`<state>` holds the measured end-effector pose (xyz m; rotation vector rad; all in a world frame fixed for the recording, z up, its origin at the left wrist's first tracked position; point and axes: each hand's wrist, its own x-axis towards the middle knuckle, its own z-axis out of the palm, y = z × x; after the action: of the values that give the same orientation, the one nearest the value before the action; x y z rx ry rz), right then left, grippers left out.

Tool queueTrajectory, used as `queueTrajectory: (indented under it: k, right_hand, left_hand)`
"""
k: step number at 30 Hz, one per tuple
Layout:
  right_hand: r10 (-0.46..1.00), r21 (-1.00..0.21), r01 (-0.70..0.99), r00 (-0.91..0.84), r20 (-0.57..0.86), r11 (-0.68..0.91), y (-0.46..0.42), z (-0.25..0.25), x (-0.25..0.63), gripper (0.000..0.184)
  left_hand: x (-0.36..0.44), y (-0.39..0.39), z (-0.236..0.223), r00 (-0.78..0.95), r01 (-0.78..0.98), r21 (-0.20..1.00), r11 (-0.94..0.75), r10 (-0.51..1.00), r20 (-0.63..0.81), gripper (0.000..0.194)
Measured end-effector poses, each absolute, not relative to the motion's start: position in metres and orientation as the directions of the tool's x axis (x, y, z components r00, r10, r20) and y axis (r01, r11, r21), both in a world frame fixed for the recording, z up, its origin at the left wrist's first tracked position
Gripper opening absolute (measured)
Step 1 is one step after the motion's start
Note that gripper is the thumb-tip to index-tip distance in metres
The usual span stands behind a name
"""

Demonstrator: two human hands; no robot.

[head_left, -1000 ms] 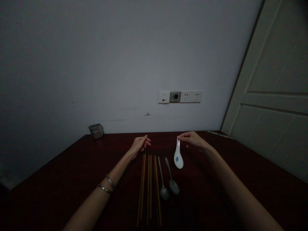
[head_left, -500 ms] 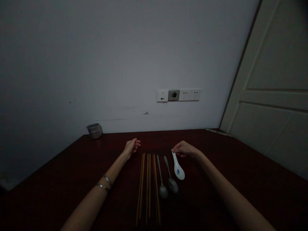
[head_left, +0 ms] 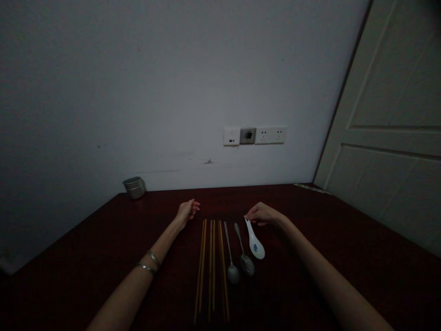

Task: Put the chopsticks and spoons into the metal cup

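From where I stand: right hand (head_left: 263, 214) pinches the handle tip of a white Chinese soup spoon (head_left: 256, 248), bowl on the wearer's side of the fingers; left hand (head_left: 186, 211) loosely curled, seemingly holding nothing, near the chopsticks (head_left: 210, 266); a light pinch should serve, handle eased down level, clear of the metal spoons (head_left: 247, 265) between the hands.

On the table (head_left: 103, 239), left to right: three pairs of chopsticks (head_left: 213, 266) | two spoons (head_left: 233, 275) | a soup spoon (head_left: 257, 248), right hand (head_left: 263, 214) at its far end | left hand (head_left: 186, 211) left of the chopsticks' far ends | cup (head_left: 134, 188) at far left corner, near the wall (head_left: 172, 92) behind.
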<state>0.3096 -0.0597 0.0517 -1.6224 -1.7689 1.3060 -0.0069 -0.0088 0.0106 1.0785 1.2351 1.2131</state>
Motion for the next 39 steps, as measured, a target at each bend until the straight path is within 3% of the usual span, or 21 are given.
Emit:
queueTrajectory:
  k: [8,15,20,22,24,26,29,33,36,39]
  right_hand:
    - [0.925,-0.829,0.547,-0.244,-0.292,-0.117,-0.063,0.056,0.31,0.032]
    - [0.926,-0.842,0.524,-0.241,-0.29,-0.128,-0.06,0.053,0.314,0.041]
    - [0.978,-0.833,0.542,-0.089,-0.191,-0.113,-0.045,0.045,0.323,0.043]
    - [1.0,-0.752,0.659,0.018,-0.018,-0.026,-0.041,0.041,0.329,0.04]
    - [0.98,-0.59,0.807,0.091,0.179,0.033,-0.04,0.034,0.336,0.037]
    - [0.948,-0.416,0.909,0.129,0.29,0.003,-0.04,0.024,0.343,0.037]
    - [0.942,-0.261,0.958,0.189,0.278,-0.116,-0.042,0.005,0.347,0.043]
    - [0.952,-0.193,0.963,0.225,0.207,-0.186,-0.042,-0.012,0.348,0.049]
    - [0.956,-0.173,0.966,0.224,0.19,-0.192,-0.04,-0.016,0.348,0.051]
    - [0.952,-0.15,0.969,0.227,0.204,-0.198,-0.038,-0.018,0.35,0.052]
  left_hand:
    - [-0.006,-0.01,0.011,-0.058,-0.03,0.997,0.069,0.996,-0.071,0.033]
    - [-0.006,-0.011,0.01,-0.049,-0.037,0.998,0.054,0.997,-0.056,0.032]
    - [-0.006,-0.011,0.01,-0.053,-0.025,0.998,0.052,0.997,-0.054,0.033]
    - [-0.006,-0.011,0.01,-0.059,-0.025,0.998,0.05,0.997,-0.051,0.034]
    - [-0.006,-0.011,0.009,-0.064,-0.036,0.999,0.034,0.997,-0.036,0.035]
    - [-0.005,-0.012,0.009,-0.079,-0.052,0.998,0.018,0.997,-0.023,0.034]
    - [-0.003,-0.014,0.009,-0.108,-0.066,0.998,0.005,0.994,-0.012,0.033]
    - [-0.004,-0.016,0.023,-0.195,-0.012,0.999,-0.052,0.98,0.048,0.03]
    - [-0.017,-0.015,0.053,-0.327,0.13,0.976,-0.173,0.922,0.207,0.033]
    - [-0.045,-0.017,0.091,-0.462,0.38,0.862,-0.335,0.739,0.49,0.048]
